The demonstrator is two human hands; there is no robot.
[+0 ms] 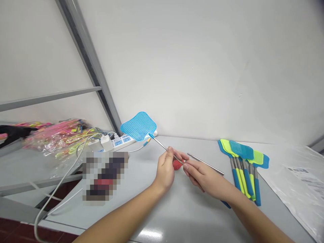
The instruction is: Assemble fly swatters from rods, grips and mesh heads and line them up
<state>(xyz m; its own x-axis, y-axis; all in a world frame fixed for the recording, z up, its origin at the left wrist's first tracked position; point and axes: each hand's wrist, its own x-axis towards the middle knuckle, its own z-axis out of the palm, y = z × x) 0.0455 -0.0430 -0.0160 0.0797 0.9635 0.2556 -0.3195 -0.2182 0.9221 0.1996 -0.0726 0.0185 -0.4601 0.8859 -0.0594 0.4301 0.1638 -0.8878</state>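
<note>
Grey table [177, 216] fills the lower frame, white wall behind, metal frame post slanting up at left. Far left on a lower shelf: bag of pink/yellow swatters [58, 136], still in plastic. Right edge: flat plastic sleeve w/ printed sheet [298, 175]. Right of centre, a fanned pile of finished swatters [244, 168], blue & yellow-green heads, grey/blue handles, lying flat, well apart from the hands. White power strip [121, 141] sits at the wall w/ chargers & cables trailing off the table's left edge.

Blue swatter [138, 125] is in hand: its mesh head hovers above the power strip, thin metal rod running down-right into the left hand [165, 167], which is closed round the rod. Right hand [202, 173] pinches at a small red grip piece [178, 164] at the rod's lower end; fingers closed on it, tho exactly how the piece sits on the rod is hidden by the fingers. A second bare metal rod [206, 163] lies on the table just behind the right hand.

Risks, judged from here: the swatter head is close over the strip & plugs, so a swing could knock a charger loose. Red piece is small & could slip out of the pinch and roll off. Loose rod nr the right wrist could get nudged away.
</note>
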